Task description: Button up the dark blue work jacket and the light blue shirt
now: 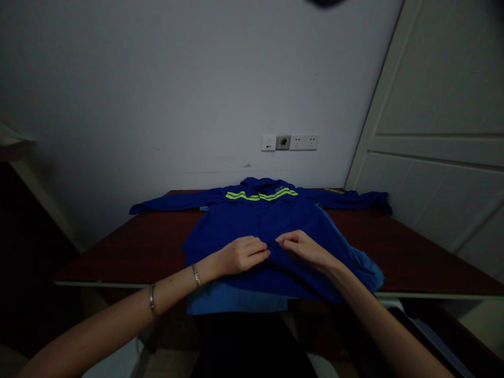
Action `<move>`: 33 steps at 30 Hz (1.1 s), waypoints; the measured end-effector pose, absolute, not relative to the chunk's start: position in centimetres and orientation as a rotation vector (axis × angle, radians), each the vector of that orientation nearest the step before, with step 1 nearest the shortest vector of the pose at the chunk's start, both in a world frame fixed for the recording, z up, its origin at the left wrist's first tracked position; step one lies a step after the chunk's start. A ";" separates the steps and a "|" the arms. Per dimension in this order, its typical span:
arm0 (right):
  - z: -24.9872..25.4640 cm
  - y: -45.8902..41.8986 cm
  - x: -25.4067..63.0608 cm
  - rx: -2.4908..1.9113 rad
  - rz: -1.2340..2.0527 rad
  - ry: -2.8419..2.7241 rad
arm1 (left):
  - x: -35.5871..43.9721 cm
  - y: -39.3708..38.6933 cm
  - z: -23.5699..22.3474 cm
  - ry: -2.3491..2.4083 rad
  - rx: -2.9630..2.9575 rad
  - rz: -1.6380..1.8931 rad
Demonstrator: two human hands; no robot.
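Note:
A dark blue work jacket (236,223) with yellow-green reflective stripes lies face up on the table, sleeves spread to both sides and collar toward the wall. My left hand (244,254) is closed on the jacket's front edge near the lower middle, its fingers pinching the cloth. Just to the right, my right hand (301,245) pinches the front edge too, thumb against fingers. A small gap separates the two hands, and what lies between the fingertips is too dark to make out. Lighter blue cloth (240,298) shows beneath the jacket at the front and right.
The dark red-brown table (145,247) stands against a pale wall with sockets and a switch (289,142). A white panelled door (437,105) is at the right. A flat light-coloured item (334,191) lies by the right sleeve. The cloth hangs over the table's near edge.

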State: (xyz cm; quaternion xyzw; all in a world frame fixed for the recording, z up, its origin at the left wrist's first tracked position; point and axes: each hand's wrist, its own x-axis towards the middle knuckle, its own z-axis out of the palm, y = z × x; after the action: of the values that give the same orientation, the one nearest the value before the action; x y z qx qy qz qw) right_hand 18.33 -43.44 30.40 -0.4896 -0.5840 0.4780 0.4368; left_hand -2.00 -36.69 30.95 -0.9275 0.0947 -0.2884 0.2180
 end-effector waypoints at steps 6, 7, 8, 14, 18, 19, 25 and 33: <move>30.3 -42.9 18.9 -1.230 1.273 -1.545 | -2.0 -37.1 31.3 0.261 -2.584 -0.752; 30.3 -42.8 19.0 -1.227 1.283 -1.550 | -1.9 -37.2 31.4 0.257 -2.586 -0.739; 30.2 -42.7 19.0 -1.223 1.289 -1.553 | -1.9 -37.3 31.5 0.257 -2.586 -0.727; 30.1 -42.4 18.7 -1.211 1.322 -1.553 | -1.7 -37.5 31.7 0.276 -2.589 -0.740; 30.2 -42.4 18.5 -1.205 1.361 -1.534 | -1.8 -37.1 30.9 0.264 -2.589 -0.760; 30.1 -42.4 18.5 -1.204 1.371 -1.525 | -1.8 -37.0 30.7 0.255 -2.592 -0.763; 30.1 -42.6 18.3 -1.220 1.346 -1.517 | -2.0 -37.0 30.5 0.099 -2.667 -0.848; 30.2 -42.7 17.8 -1.230 1.103 -1.603 | -1.9 -37.1 31.8 -0.090 -2.929 -0.774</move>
State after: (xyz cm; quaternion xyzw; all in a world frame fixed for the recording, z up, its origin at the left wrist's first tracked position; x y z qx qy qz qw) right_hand 17.83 -42.71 30.20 -0.4880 -0.6358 0.4377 0.4075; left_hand -1.89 -37.09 31.82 -0.9649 -0.0296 -0.2548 0.0553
